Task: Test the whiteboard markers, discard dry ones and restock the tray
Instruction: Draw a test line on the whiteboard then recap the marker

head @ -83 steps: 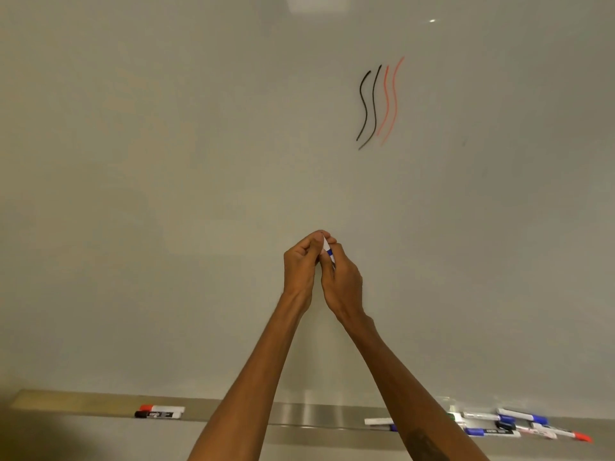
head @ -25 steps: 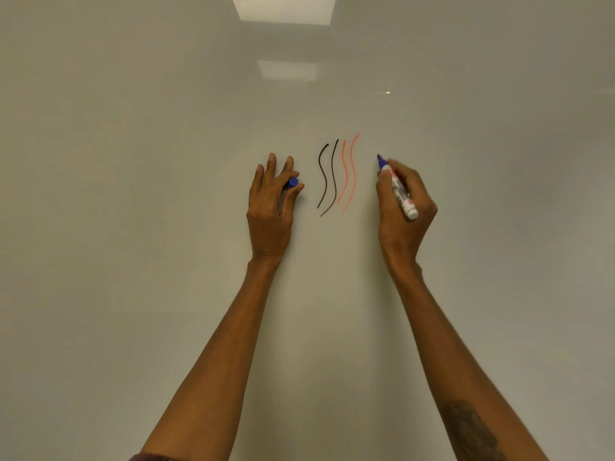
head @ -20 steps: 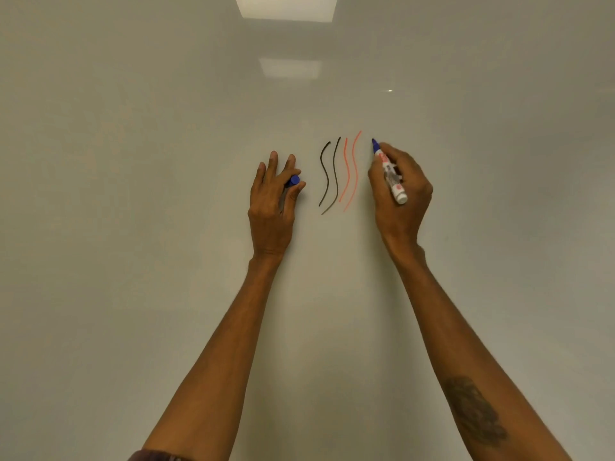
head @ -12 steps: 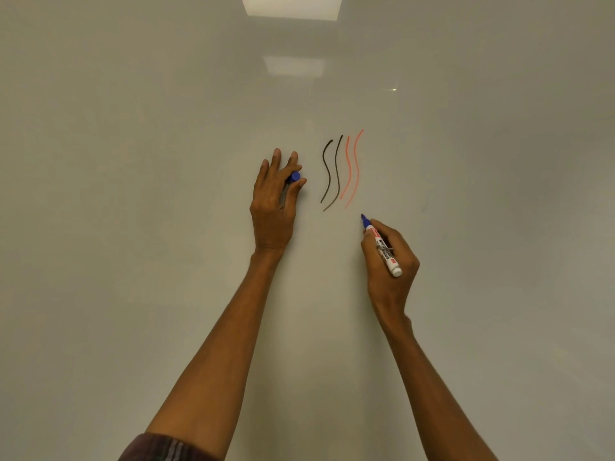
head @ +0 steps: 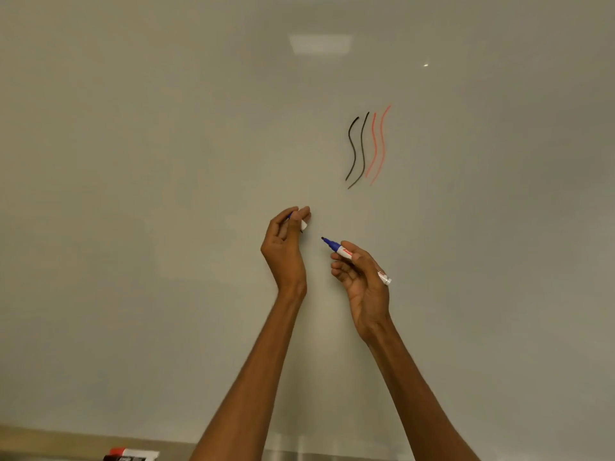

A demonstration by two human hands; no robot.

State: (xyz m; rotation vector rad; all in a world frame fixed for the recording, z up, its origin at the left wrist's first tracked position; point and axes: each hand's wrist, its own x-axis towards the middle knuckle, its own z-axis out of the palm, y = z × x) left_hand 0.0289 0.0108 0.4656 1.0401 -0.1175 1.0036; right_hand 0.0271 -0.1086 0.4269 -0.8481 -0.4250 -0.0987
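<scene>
My right hand (head: 361, 277) is wrapped around the uncapped blue-tipped white whiteboard marker (head: 354, 258), tip aimed up and left, off the glossy pale whiteboard (head: 166, 194). My left hand (head: 287, 242) pinches its small blue cap (head: 301, 222) between thumb and fingertips — the two hands near each other but apart. Above right, two black and two red wavy test strokes (head: 367, 148). Two capped markers, one red, one black (head: 131, 454), lie on the metal tray (head: 50, 442) at the bottom edge
</scene>
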